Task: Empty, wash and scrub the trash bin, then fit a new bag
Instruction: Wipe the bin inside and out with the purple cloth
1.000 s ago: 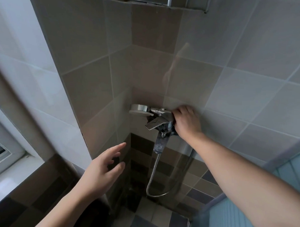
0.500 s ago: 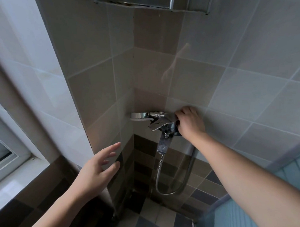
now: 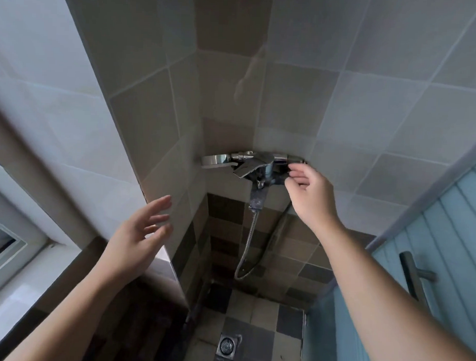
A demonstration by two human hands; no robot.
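A chrome shower mixer (image 3: 254,168) is fixed to the tiled wall in the corner, with a flat lever pointing towards me and a shower head (image 3: 214,161) resting at its left end. A metal hose (image 3: 246,244) loops down below it. My right hand (image 3: 310,192) is at the mixer's right end, fingers loosely curled and fingertips just at the fitting, holding nothing. My left hand (image 3: 137,237) hovers in the air near the wall corner, fingers spread. No trash bin is in view.
A floor drain (image 3: 227,345) sits in the checkered tile floor below. A light blue door (image 3: 445,241) with a dark handle (image 3: 414,273) stands at the right. A window frame and sill (image 3: 9,269) run along the left. A tiled wall edge juts out between my arms.
My right hand has come off the right end of the mixer and now sits just beside it with fingers loosened. The view has tilted down, showing more floor and the door.
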